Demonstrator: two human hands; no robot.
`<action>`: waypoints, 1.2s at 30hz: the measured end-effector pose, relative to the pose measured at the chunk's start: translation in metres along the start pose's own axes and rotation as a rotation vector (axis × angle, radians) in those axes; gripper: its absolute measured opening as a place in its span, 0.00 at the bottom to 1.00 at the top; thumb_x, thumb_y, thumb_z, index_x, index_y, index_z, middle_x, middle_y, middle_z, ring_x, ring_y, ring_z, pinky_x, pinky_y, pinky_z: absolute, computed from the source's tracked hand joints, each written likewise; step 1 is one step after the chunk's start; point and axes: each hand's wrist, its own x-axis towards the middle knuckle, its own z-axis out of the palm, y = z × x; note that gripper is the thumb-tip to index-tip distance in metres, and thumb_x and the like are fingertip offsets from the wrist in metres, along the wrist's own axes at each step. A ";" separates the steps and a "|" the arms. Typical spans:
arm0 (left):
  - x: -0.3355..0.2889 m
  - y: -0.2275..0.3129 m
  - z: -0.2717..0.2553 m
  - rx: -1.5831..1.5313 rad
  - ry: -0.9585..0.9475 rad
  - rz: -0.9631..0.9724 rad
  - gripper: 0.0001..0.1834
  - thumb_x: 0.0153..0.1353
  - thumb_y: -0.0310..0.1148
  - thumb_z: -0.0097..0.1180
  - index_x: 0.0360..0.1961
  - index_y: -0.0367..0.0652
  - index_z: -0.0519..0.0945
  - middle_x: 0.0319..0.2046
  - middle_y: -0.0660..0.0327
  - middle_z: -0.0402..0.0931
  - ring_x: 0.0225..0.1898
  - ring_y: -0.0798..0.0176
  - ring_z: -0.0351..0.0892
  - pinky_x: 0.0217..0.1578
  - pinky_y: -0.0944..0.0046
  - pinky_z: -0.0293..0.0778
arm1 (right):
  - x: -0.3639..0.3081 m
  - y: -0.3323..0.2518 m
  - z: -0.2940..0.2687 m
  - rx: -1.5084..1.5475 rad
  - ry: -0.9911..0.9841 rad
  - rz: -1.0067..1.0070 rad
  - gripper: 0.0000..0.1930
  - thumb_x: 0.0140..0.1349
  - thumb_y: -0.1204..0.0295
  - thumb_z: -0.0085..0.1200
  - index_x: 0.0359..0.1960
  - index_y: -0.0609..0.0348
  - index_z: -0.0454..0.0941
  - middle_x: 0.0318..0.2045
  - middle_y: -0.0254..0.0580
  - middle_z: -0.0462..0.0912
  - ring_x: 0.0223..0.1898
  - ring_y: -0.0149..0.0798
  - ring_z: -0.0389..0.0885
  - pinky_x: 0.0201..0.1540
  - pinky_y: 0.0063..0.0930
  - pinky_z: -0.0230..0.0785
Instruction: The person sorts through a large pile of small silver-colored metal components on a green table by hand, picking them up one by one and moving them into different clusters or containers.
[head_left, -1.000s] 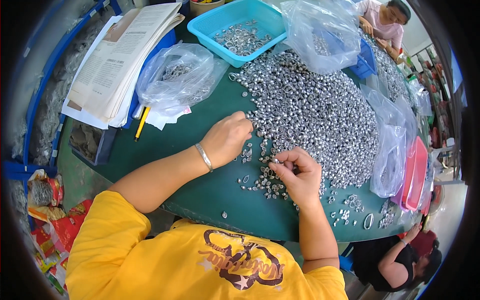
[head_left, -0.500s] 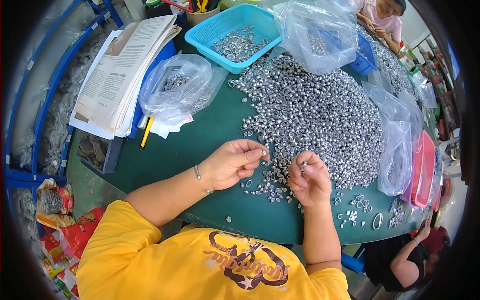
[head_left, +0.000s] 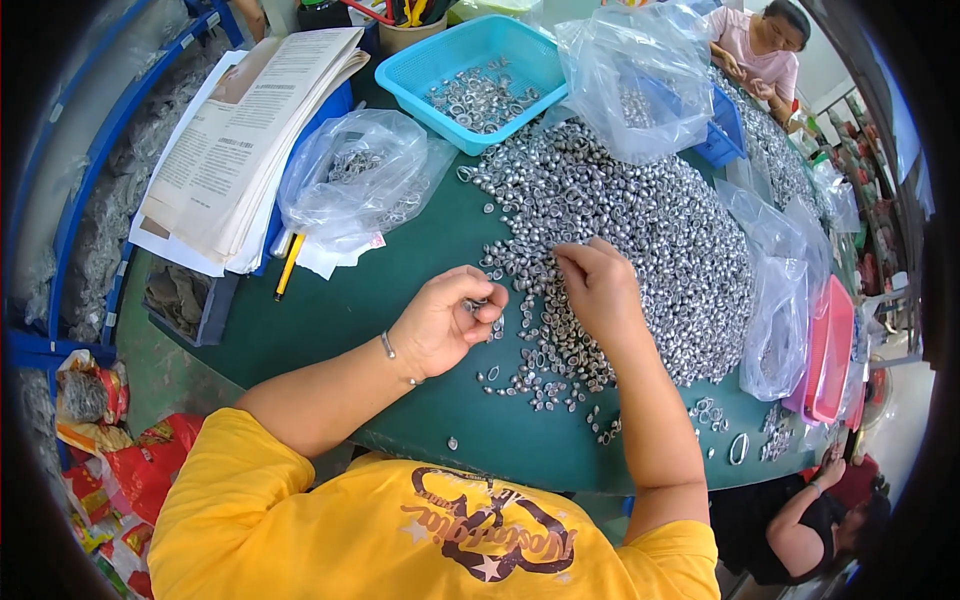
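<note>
A big heap of small silver metal rings [head_left: 640, 220] covers the middle of the green table [head_left: 340, 320]. My left hand [head_left: 445, 320] rests on the table at the heap's near edge, with its fingers curled around a few of the small rings. My right hand [head_left: 598, 290] lies palm down on the near part of the heap, fingers reaching left into the rings. Loose rings lie scattered between and below both hands.
A turquoise basket [head_left: 475, 75] with rings stands at the back. Clear plastic bags [head_left: 350, 175] of rings, a stack of papers [head_left: 240, 140] and a yellow pencil [head_left: 288, 265] lie left. A pink tray [head_left: 828, 350] sits at the right. Other people sit at the far right and lower right.
My right hand has moved up from the table edge onto the heap. My left hand has closed over a few rings and drawn slightly left.
</note>
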 end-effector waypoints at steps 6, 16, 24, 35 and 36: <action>0.005 0.007 -0.007 -0.031 0.049 0.122 0.03 0.55 0.28 0.47 0.26 0.46 0.68 0.23 0.63 0.66 0.20 0.72 0.60 0.16 0.75 0.53 | 0.011 0.004 0.001 -0.297 -0.114 -0.123 0.04 0.50 0.74 0.54 0.29 0.54 0.79 0.26 0.39 0.75 0.28 0.45 0.77 0.30 0.35 0.70; 0.004 0.005 -0.007 -0.002 0.046 0.130 0.03 0.56 0.28 0.47 0.26 0.46 0.67 0.22 0.64 0.65 0.18 0.73 0.59 0.15 0.76 0.52 | 0.001 0.002 -0.004 0.336 -0.184 0.101 0.07 0.46 0.79 0.60 0.29 0.60 0.79 0.19 0.35 0.69 0.20 0.32 0.67 0.25 0.24 0.60; 0.001 0.007 -0.008 -0.008 0.029 0.120 0.03 0.55 0.28 0.48 0.27 0.45 0.68 0.23 0.64 0.65 0.19 0.73 0.59 0.15 0.76 0.52 | -0.017 -0.001 -0.013 0.761 -0.168 0.046 0.06 0.50 0.80 0.56 0.32 0.63 0.78 0.17 0.27 0.63 0.19 0.22 0.59 0.22 0.16 0.52; 0.059 0.046 0.003 1.282 0.288 0.777 0.04 0.50 0.27 0.54 0.29 0.41 0.77 0.20 0.60 0.70 0.21 0.67 0.67 0.20 0.68 0.63 | -0.051 0.016 -0.032 1.895 -0.200 0.506 0.09 0.58 0.74 0.38 0.31 0.69 0.69 0.15 0.40 0.67 0.10 0.25 0.56 0.11 0.16 0.48; 0.070 0.049 0.004 1.559 0.280 0.932 0.03 0.49 0.27 0.55 0.27 0.40 0.78 0.21 0.59 0.71 0.22 0.64 0.70 0.22 0.65 0.66 | -0.050 0.016 -0.034 1.765 -0.187 0.543 0.09 0.58 0.74 0.39 0.31 0.68 0.70 0.14 0.39 0.67 0.10 0.25 0.56 0.11 0.16 0.48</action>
